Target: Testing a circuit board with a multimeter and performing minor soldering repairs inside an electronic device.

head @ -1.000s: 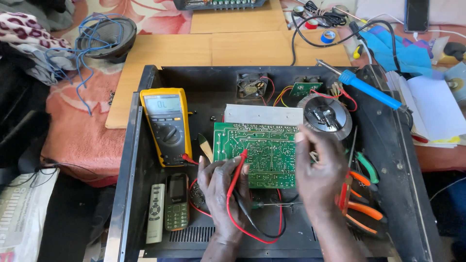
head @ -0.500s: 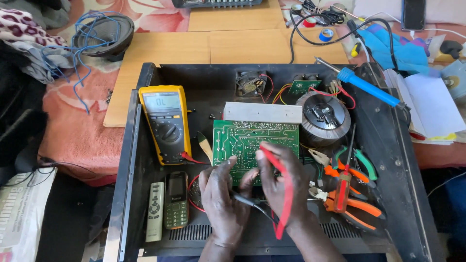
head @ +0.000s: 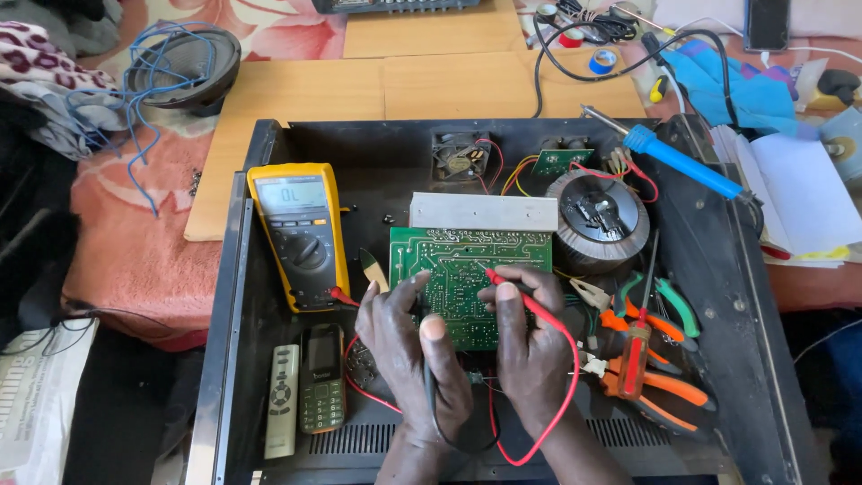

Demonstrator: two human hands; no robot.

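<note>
Sunlit wooden boards (head: 296, 99) are lying across a pink flowered cloth, and on them an open black metal chassis (head: 718, 269) is sitting with its parts exposed. Inside it, near the middle, a green printed circuit board (head: 449, 269) is resting solder side up, just below a grey metal heat-sink strip (head: 483, 212). The left hand (head: 413, 359) is closing around a black test probe (head: 429, 377), pressing it toward the board's lower edge, thumb on top. The right hand (head: 530, 350) is pinching a red test probe (head: 521, 296) between thumb and fingers, its tip touching the board's right half. Red and black leads are looping below both wrists. To the left, a yellow digital multimeter (head: 301, 233) is lying face up, with a grey remote control (head: 283, 400) and a dark keypad phone (head: 321, 377) below it. To the right, a round toroidal transformer (head: 597, 216) is sitting beside orange-handled pliers (head: 655, 386), and a blue-handled soldering iron (head: 673, 162) is leaning on the chassis rim.
</note>
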